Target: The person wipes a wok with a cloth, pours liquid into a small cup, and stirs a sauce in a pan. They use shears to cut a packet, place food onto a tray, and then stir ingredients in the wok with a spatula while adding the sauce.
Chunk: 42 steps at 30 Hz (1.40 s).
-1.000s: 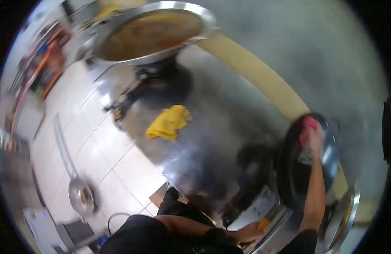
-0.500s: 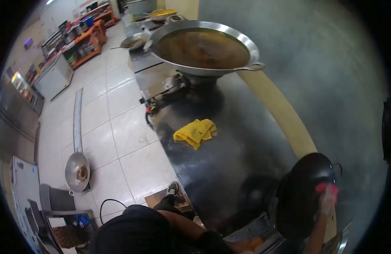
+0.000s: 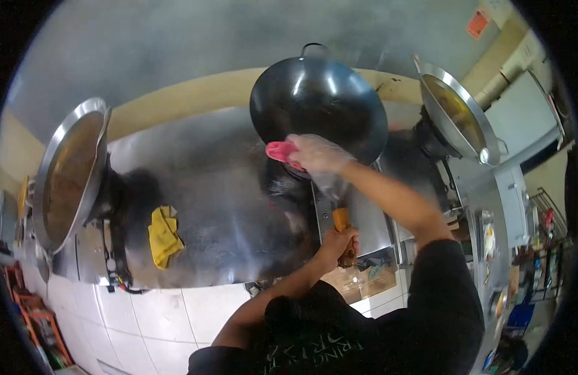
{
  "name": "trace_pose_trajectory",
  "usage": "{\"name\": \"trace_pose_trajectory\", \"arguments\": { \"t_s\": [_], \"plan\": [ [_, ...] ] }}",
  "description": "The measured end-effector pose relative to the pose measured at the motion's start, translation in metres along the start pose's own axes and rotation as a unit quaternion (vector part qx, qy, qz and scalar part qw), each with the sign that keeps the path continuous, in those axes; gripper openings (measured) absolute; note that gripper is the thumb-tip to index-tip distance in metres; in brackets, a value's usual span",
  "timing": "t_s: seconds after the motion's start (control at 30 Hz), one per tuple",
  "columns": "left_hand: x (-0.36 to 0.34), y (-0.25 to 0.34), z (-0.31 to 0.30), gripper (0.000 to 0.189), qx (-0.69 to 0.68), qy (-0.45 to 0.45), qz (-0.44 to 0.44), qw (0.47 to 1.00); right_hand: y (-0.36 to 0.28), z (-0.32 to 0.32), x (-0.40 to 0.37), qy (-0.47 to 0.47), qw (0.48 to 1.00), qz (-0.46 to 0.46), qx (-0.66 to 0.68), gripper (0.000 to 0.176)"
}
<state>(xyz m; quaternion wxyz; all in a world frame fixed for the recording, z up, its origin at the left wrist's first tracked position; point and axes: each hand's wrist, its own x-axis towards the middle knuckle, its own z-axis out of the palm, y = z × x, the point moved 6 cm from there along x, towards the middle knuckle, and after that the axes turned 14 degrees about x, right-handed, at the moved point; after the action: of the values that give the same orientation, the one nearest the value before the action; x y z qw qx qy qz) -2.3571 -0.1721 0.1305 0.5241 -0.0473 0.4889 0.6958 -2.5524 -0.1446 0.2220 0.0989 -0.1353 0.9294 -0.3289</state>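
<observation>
A large dark wok (image 3: 319,103) is tilted up over the steel stove top, its wooden handle (image 3: 341,219) pointing toward me. My left hand (image 3: 336,245) is wrapped round that handle. My right hand (image 3: 320,155), in a clear plastic glove, grips a pink cloth (image 3: 281,152) at the wok's near rim. The glove and forearm hide part of the rim.
On the steel stove top (image 3: 220,206) lies a yellow cloth (image 3: 165,237). A wide pan of brown liquid (image 3: 67,181) stands at the left, and another pan with yellowish liquid (image 3: 458,112) at the right. A cardboard piece (image 3: 364,284) lies below.
The camera view has swung round, so the wok is now near the middle. My right hand and the pink cloth have moved from the wok's inside to its near edge.
</observation>
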Motion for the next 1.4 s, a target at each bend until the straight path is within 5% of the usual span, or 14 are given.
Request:
{"name": "trace_pose_trajectory", "arguments": {
  "t_s": [0.13, 0.27, 0.33, 0.43, 0.57, 0.7, 0.8, 0.93, 1.0, 1.1, 1.2, 1.33, 1.37, 1.4],
  "plan": [
    [0.006, -0.021, -0.006, 0.018, 0.04, -0.068, 0.078, 0.994, 0.08, -0.026, 0.05, 0.033, 0.98, 0.121, -0.155, 0.023],
    [-0.006, -0.024, -0.02, 0.022, 0.022, -0.053, 0.133, 0.989, 0.142, -0.118, 0.075, 0.291, 0.87, 0.111, -0.381, 0.016],
    [-0.023, -0.015, -0.022, 0.023, 0.015, -0.029, 0.121, 0.992, 0.156, -0.141, 0.102, 0.273, 0.892, 0.09, -0.348, 0.018],
    [-0.025, -0.014, -0.025, 0.025, 0.033, -0.021, 0.113, 0.993, 0.119, -0.144, 0.092, 0.258, 0.783, -0.056, -0.563, 0.021],
    [-0.029, -0.017, -0.027, 0.029, 0.022, -0.005, 0.1, 0.995, 0.165, -0.152, 0.063, 0.198, 0.903, 0.031, -0.381, 0.017],
    [-0.036, -0.02, -0.019, 0.028, -0.005, 0.0, 0.09, 0.996, 0.136, -0.066, 0.019, 0.023, 0.98, 0.123, -0.152, 0.013],
    [-0.044, -0.013, -0.012, 0.025, -0.012, -0.007, 0.105, 0.994, 0.05, -0.012, 0.005, 0.04, 0.994, 0.009, -0.103, 0.013],
    [-0.044, -0.019, -0.013, 0.026, -0.02, -0.001, 0.129, 0.991, 0.103, -0.013, 0.043, 0.157, 0.969, -0.081, -0.174, 0.016],
    [-0.048, -0.013, -0.014, 0.026, -0.011, 0.028, 0.126, 0.992, 0.144, -0.064, 0.068, 0.206, 0.884, 0.074, -0.413, 0.018],
    [-0.057, -0.005, -0.017, 0.025, -0.005, 0.064, 0.086, 0.994, 0.183, -0.138, 0.087, 0.288, 0.811, 0.056, -0.507, 0.02],
    [-0.048, -0.015, -0.017, 0.038, -0.066, 0.039, 0.109, 0.991, 0.186, -0.141, 0.074, 0.258, 0.835, 0.06, -0.482, 0.024],
    [-0.049, -0.018, -0.019, 0.03, -0.083, 0.069, 0.091, 0.99, 0.185, -0.131, 0.005, 0.093, 0.878, 0.205, -0.421, 0.023],
    [-0.048, -0.015, -0.018, 0.024, -0.079, 0.058, 0.122, 0.988, 0.154, -0.12, -0.026, 0.115, 0.857, 0.155, -0.477, 0.017],
    [-0.048, -0.018, -0.018, 0.02, -0.089, 0.05, 0.13, 0.986, 0.117, -0.1, -0.047, -0.006, 0.852, 0.163, -0.498, 0.017]
  ]
}}
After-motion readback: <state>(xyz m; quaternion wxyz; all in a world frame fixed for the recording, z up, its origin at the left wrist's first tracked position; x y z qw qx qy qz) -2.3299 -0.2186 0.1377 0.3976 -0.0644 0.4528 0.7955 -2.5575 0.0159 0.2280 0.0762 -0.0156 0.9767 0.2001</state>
